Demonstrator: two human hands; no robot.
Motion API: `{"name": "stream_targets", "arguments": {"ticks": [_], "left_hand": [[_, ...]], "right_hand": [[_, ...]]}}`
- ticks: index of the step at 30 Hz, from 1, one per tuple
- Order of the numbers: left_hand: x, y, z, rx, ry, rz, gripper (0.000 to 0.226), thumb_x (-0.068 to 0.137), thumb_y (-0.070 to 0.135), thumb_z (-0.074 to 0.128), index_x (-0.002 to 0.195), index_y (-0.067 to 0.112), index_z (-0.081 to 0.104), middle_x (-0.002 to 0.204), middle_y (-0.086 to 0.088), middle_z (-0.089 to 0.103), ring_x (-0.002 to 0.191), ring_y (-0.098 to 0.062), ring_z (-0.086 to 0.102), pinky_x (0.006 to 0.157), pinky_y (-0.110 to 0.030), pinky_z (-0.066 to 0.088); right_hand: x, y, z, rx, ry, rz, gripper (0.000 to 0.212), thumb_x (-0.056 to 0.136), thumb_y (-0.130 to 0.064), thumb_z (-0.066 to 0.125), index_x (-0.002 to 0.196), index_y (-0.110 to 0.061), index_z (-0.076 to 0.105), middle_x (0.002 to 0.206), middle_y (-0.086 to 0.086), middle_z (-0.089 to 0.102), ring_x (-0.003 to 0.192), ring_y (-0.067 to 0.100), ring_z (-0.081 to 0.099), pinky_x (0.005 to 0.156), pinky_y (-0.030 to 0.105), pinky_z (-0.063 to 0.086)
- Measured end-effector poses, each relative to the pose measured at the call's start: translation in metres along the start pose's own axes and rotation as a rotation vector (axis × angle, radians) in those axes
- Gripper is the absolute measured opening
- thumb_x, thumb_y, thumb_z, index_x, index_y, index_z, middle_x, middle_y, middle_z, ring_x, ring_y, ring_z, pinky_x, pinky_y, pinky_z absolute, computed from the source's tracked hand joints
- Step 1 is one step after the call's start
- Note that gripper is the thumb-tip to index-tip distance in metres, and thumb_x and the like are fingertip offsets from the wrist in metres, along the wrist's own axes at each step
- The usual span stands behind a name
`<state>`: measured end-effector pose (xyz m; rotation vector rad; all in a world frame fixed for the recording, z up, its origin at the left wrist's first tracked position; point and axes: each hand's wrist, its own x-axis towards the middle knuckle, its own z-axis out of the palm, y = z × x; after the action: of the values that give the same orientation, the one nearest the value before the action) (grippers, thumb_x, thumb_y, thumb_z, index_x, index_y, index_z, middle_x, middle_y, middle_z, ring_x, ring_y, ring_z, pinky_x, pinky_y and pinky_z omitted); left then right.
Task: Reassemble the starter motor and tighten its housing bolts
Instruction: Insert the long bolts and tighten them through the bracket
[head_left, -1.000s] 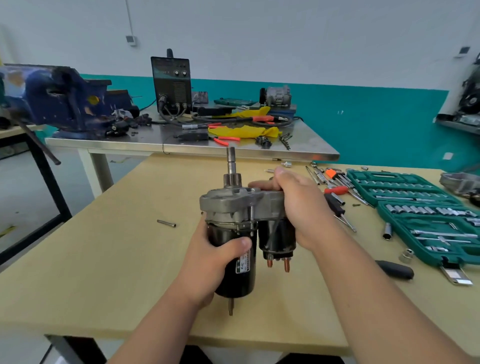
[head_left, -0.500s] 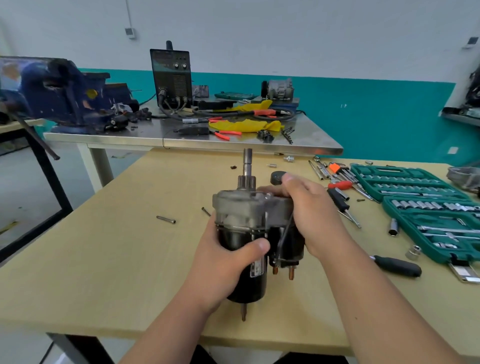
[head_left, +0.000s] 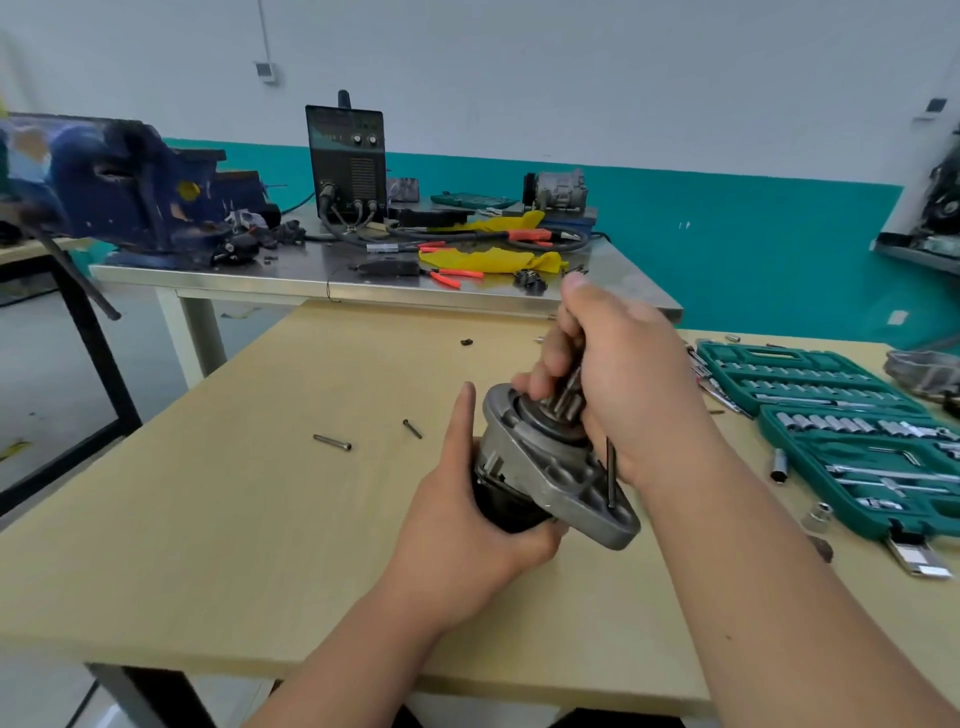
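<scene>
The starter motor (head_left: 550, 467), a grey cast housing on a black body, is held above the wooden table (head_left: 208, 519) with its grey end face tilted toward me. My left hand (head_left: 478, 525) grips the black body from below, index finger stretched up beside the housing. My right hand (head_left: 618, 374) is closed around the shaft and pinion gear at the top. A thin dark rod (head_left: 611, 473) hangs from under this hand down to the housing flange. Two loose bolts, a long bolt (head_left: 332, 442) and a short bolt (head_left: 412, 428), lie on the table to the left.
A green socket set (head_left: 852, 431) lies open at the right, with loose sockets (head_left: 779, 465) beside it. Behind stands a steel table (head_left: 260, 275) carrying a blue vise (head_left: 119, 192), a black welder box (head_left: 347, 156), yellow cloth and red pliers.
The motor has tipped from upright so its grey face points toward me. My right hand moved from the solenoid side up onto the shaft. The solenoid terminals are no longer visible.
</scene>
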<state>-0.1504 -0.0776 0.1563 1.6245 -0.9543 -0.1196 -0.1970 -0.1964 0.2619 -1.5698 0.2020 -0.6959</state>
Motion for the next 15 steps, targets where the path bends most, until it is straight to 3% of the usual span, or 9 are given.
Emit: {"name": "stream_targets", "arguments": {"ticks": [5,8,12,15], "left_hand": [[0.000,0.010,-0.007,0.167,-0.046,0.007,0.116,0.051,0.057,0.070,0.131,0.070,-0.013,0.108,0.032,0.062,0.098,0.008,0.060,0.085,-0.023,0.051],[0.001,0.014,-0.005,0.240,-0.071,0.023,0.111,0.051,0.059,0.064,0.134,0.064,-0.009,0.113,0.029,0.060,0.098,0.003,0.061,0.084,-0.029,0.052],[0.004,0.014,0.000,0.259,-0.053,-0.006,0.116,0.053,0.058,0.069,0.132,0.064,-0.015,0.123,0.031,0.054,0.103,0.005,0.058,0.084,-0.025,0.051],[0.003,0.008,-0.002,0.177,-0.068,0.046,0.126,0.049,0.058,0.076,0.126,0.071,-0.023,0.141,0.029,0.023,0.115,0.025,0.035,0.090,-0.002,0.036]], "right_hand": [[-0.002,0.012,-0.008,-0.001,-0.002,-0.005,0.047,0.081,-0.051,0.045,0.046,-0.023,0.054,0.043,-0.003,0.050,0.045,0.014,0.056,0.084,0.059,0.052],[0.001,0.019,-0.014,-0.006,0.027,0.030,0.047,0.083,-0.050,0.047,0.046,-0.022,0.054,0.044,-0.002,0.051,0.046,0.015,0.057,0.085,0.060,0.051],[0.008,0.018,-0.014,0.070,-0.007,0.031,0.044,0.087,-0.041,0.050,0.047,-0.023,0.051,0.048,-0.002,0.044,0.043,0.016,0.049,0.066,0.037,0.055],[0.013,0.017,-0.014,0.125,-0.097,0.012,0.042,0.089,-0.038,0.049,0.049,-0.024,0.049,0.046,-0.003,0.039,0.040,0.015,0.041,0.058,0.030,0.053]]}}
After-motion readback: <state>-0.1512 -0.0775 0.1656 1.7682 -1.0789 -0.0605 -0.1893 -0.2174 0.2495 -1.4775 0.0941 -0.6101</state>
